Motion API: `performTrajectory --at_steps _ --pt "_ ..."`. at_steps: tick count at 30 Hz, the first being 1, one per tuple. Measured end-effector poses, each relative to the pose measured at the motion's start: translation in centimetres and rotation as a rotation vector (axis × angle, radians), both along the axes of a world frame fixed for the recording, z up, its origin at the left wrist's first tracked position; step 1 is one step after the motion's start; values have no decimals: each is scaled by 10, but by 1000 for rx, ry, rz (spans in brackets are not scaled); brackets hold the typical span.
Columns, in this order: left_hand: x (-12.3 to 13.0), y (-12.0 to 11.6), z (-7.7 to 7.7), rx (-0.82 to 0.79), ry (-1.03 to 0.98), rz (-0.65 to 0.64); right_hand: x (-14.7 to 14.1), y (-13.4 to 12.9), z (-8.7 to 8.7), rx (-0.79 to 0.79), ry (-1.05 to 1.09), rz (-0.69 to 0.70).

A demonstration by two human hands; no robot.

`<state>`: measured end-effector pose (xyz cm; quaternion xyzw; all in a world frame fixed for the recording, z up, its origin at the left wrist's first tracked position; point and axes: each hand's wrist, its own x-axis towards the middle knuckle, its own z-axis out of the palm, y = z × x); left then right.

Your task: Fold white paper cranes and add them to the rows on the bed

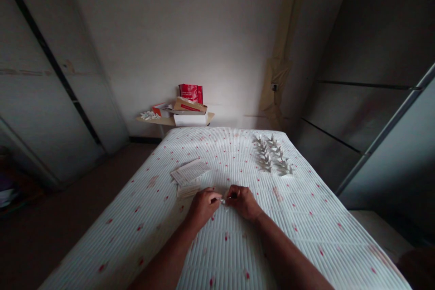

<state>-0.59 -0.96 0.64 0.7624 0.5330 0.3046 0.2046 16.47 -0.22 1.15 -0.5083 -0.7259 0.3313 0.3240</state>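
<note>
My left hand [205,204] and my right hand [243,201] meet near the middle of a bed with a striped, red-dotted cover [224,244]. Between them is a small folded white paper [222,200], pinched from both sides by closed fingers; its exact shape is too small to tell. Just beyond my left hand lie printed paper sheets [190,171], loosely stacked and partly overlapping. Two rows of folded paper figures [272,154], several in each, stand farther off on the right part of the bed.
Past the bed's far edge, a small table [166,121] bears a white box [190,120], a red bag [190,93], cardboard and more small white folded pieces [149,115]. Cabinets [363,99] flank the bed on the right.
</note>
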Motion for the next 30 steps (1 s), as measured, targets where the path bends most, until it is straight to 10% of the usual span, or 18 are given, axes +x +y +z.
performTrajectory --at_steps 21,30 --pt "13 -7 4 106 552 59 -1 2 -7 43 -18 -11" --pt "7 -9 7 67 285 92 2 3 -6 2 139 57"
